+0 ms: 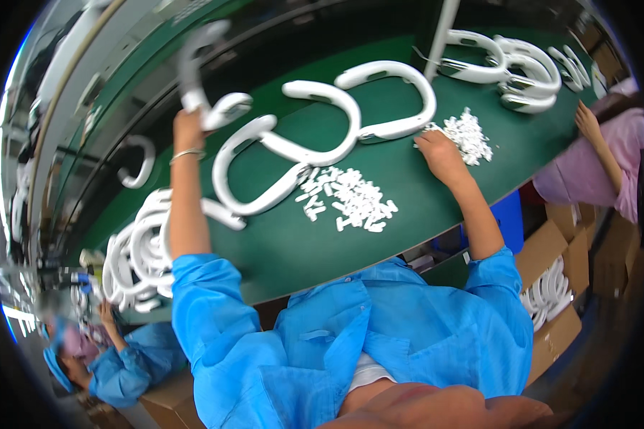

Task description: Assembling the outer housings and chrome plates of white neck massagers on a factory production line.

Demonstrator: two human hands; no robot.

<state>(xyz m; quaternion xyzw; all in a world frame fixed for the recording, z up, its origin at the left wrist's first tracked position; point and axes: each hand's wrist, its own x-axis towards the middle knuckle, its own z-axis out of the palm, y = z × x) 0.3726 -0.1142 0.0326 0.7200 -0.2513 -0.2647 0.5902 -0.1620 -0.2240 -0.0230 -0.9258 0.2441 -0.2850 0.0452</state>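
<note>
Left hand (189,133), upper left: grips a blurred white neckband unit (195,97). Right hand (442,154), right of centre: curls beside small white parts (469,137); contents unclear.

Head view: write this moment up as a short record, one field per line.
Left hand: holds a raised white band, motion-blurred
Right hand: at the right pile of small white parts; grip unclear
Table: green
Mid-table: three curved bands
Left pile: more small white parts, loose
Right end: further bands
Others nearby: blue sleeve at left, pink sleeve at right
Floor side: open carton with white pieces inside
</note>
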